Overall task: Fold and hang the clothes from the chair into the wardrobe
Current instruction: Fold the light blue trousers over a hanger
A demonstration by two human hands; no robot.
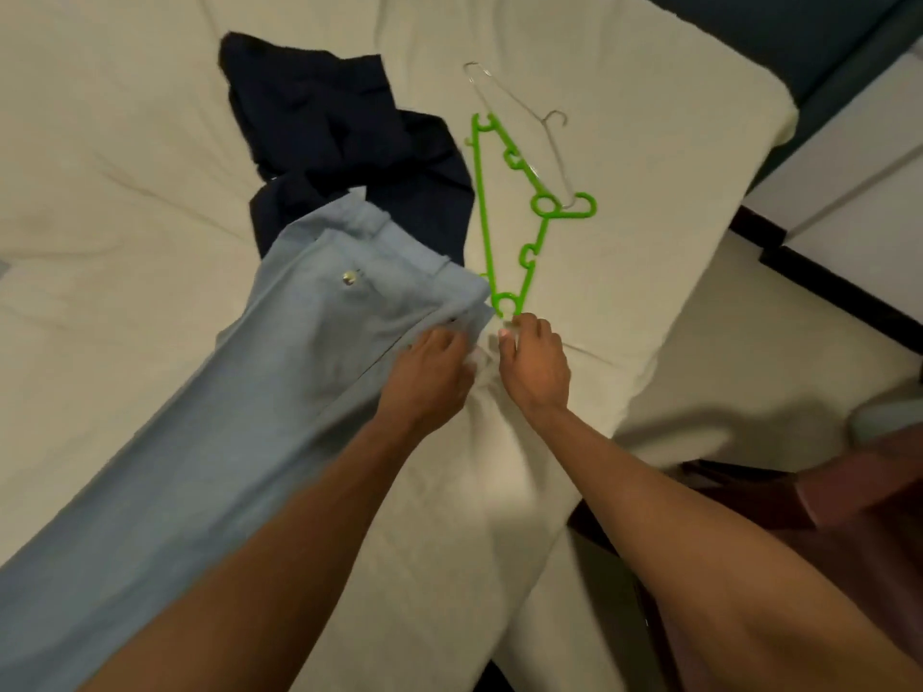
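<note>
Light blue trousers (279, 372) lie stretched across the cream bed (100, 142), waistband toward the far side, legs running to the lower left. My left hand (429, 377) grips the waistband's near corner, fingers curled into the fabric. My right hand (534, 362) sits just beside it, fingertips pinching the near end of a green plastic hanger (487, 227) that lies flat on the bed. A dark navy garment (319, 122) lies crumpled beyond the trousers, partly under them.
A thin wire hanger (549, 142) lies past the green one, overlapping its hook. The bed's right edge drops to a pale floor (749, 342). White furniture with a dark base (849, 167) stands at the right.
</note>
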